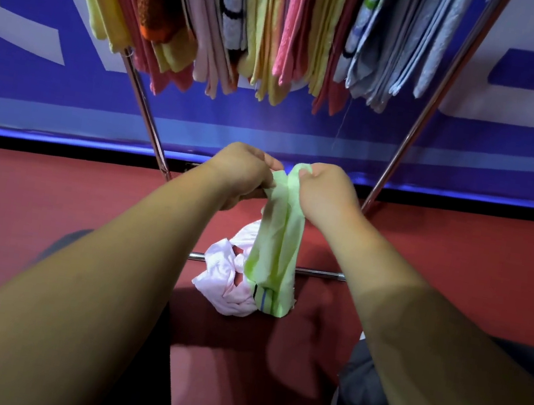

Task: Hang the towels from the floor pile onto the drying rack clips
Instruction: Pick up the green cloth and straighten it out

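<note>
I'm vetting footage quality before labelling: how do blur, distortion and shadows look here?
Head view: wide-angle stretch enlarges the forearms toward the corners; the colourful hanging towels smear toward the top edge; the light green towel, pinched by the left hand and right hand, is fairly sharp; soft shadows darken the red floor beneath.

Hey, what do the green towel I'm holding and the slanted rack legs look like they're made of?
Green towel: thin, soft woven cloth, probably cotton or microfibre. It looks matte, hangs limp and creases easily, and has dark stripes near its lower end.
Rack legs: metal tube, likely polished steel, since bright highlights run along their length.
</note>
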A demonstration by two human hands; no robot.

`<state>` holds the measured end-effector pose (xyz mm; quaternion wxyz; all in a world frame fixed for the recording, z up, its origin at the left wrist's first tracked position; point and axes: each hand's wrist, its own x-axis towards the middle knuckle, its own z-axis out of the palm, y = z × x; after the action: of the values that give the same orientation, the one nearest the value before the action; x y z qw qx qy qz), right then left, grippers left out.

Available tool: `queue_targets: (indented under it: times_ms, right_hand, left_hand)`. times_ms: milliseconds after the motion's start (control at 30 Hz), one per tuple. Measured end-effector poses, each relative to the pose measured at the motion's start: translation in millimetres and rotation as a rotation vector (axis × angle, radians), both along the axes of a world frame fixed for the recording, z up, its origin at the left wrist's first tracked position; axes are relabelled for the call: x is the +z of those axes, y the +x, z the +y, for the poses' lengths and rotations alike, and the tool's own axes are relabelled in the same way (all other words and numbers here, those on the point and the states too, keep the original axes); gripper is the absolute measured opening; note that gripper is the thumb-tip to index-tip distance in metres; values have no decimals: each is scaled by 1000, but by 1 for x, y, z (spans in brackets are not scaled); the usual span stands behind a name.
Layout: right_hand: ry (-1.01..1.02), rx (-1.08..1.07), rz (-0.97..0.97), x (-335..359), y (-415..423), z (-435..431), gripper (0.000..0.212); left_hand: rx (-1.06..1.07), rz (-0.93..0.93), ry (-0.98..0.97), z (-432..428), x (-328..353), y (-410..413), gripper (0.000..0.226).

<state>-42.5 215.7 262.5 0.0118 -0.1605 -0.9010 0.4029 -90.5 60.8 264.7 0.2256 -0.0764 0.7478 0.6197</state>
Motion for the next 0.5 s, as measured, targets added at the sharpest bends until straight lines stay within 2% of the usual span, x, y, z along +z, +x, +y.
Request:
queue_targets:
  times_ms: [133, 200, 300, 500]
  right_hand:
    - [99, 75, -1, -11, 2, -5, 34]
    - [152, 99, 11, -15, 3, -6, 27]
    - [207, 130, 16, -18, 3, -6, 25]
    - [242, 90, 1, -19, 4, -3, 23]
  left_hand:
    - [-64, -24, -29, 7, -3, -2, 45]
    - [-65, -31, -12, 9, -4, -2, 44]
    - [-50, -26, 21, 12, 0, 2, 39]
    - [-33, -16, 47, 16, 0, 3, 45]
